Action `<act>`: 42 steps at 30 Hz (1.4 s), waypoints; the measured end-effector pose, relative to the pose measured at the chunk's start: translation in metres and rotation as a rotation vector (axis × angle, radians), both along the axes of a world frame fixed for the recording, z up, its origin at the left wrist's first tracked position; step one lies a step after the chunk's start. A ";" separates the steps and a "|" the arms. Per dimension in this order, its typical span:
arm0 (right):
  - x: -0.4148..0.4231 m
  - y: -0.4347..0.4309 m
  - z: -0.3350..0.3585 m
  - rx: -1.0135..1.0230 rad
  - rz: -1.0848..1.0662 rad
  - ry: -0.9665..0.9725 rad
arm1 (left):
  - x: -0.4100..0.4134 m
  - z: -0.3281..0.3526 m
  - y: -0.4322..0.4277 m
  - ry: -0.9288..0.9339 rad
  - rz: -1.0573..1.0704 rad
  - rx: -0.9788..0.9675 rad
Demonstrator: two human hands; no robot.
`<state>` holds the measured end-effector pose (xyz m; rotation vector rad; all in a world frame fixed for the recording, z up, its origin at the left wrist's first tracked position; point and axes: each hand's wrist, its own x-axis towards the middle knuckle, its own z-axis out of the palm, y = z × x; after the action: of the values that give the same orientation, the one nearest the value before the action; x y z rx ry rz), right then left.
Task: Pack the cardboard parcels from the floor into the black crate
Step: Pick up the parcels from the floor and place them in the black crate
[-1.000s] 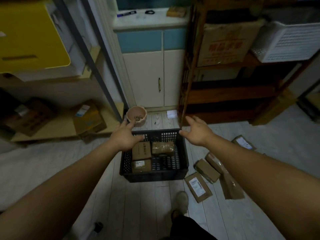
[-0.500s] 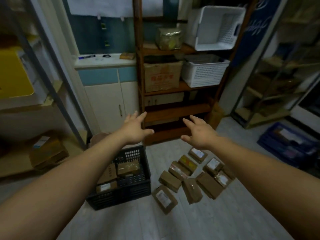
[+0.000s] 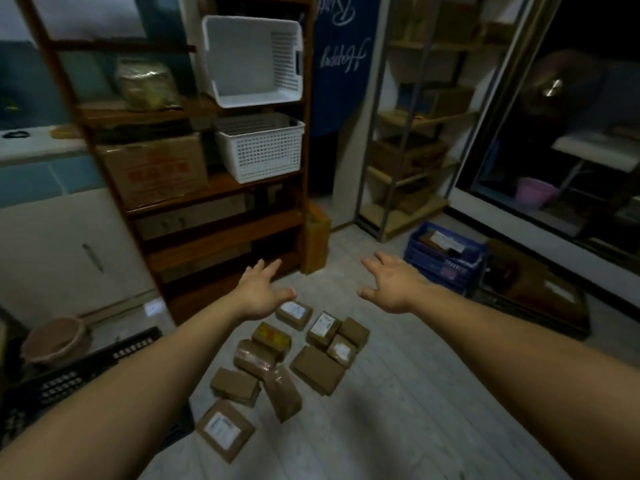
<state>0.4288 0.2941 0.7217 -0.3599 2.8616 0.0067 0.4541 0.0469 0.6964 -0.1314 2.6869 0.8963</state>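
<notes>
Several brown cardboard parcels point(image 3: 317, 368) lie in a loose cluster on the pale plank floor, some with white labels, such as the nearest one point(image 3: 224, 429). The black crate point(image 3: 59, 379) sits at the lower left, mostly hidden behind my left forearm; its contents are out of sight. My left hand point(image 3: 259, 294) hovers with fingers spread above the far edge of the cluster, holding nothing. My right hand point(image 3: 393, 284) is stretched out to the right of it, fingers straight and empty, above bare floor beyond the parcels.
A dark wooden shelf unit point(image 3: 214, 202) with white baskets point(image 3: 259, 147) and a big carton stands behind the parcels. A blue crate point(image 3: 446, 258) and a flat dark box point(image 3: 533, 289) sit at the right. A brown bowl point(image 3: 57, 339) lies next to the black crate.
My view has swung right, from the black crate to the parcels on the floor. Both hands moved with it, still spread and empty, and now hover over the cluster.
</notes>
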 end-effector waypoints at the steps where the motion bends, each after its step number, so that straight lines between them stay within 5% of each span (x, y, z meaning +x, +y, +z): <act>1: -0.008 0.010 -0.005 -0.011 -0.022 -0.009 | -0.009 -0.005 0.008 -0.008 -0.003 -0.017; 16: -0.188 0.057 -0.088 -0.024 0.009 -0.270 | -0.197 -0.128 0.048 -0.224 0.069 0.033; 25: -0.288 0.038 -0.155 -0.119 0.111 -0.396 | -0.218 -0.186 0.039 -0.309 0.335 0.054; 32: -0.338 0.033 -0.282 -0.070 0.386 -0.564 | -0.199 -0.245 0.089 -0.351 0.758 0.155; 42: -0.376 0.022 -0.505 -0.046 0.443 -0.619 | -0.219 -0.486 0.119 -0.419 0.940 0.308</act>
<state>0.0531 0.3162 0.2168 -0.8321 2.1319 -0.0745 0.2347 0.1659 0.2102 -1.4057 1.9947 1.3106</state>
